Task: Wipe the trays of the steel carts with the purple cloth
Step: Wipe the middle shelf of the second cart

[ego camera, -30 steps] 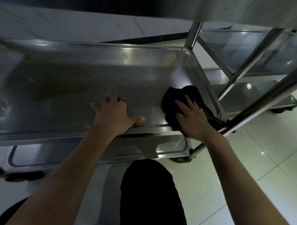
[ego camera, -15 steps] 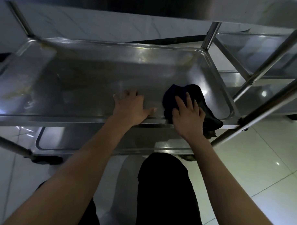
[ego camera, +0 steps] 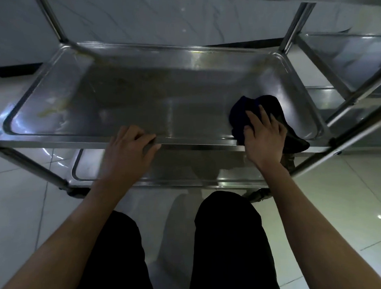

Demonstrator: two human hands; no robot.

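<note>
From my seat, the main change over the last second is in the left hand: 1 second ago it lay flat inside the middle tray with fingers spread on the steel, and now it has pulled back to the near rim, fingers curled over the lip and gripping it, which I read as bracing the cart. The right hand has barely shifted its job; it presses down on the purple cloth with fingers nearly straight and slightly spread, the cloth bunched dark under the palm at the tray's near right corner, one fold draped over the front edge. The view has also swung left and back, so I now see the whole tray, including yellowish smears near its left end and along the far left wall. I judge that only the right end has been covered so far, and the stained left side is yet to be reached, so the next stroke likely needs a long sweep leftward. With the left hand off the tray floor, that path is open. A lower tray sits below, and a second cart stands just beside on the right; both look untouched from here, though I cannot tell for certain.
</note>
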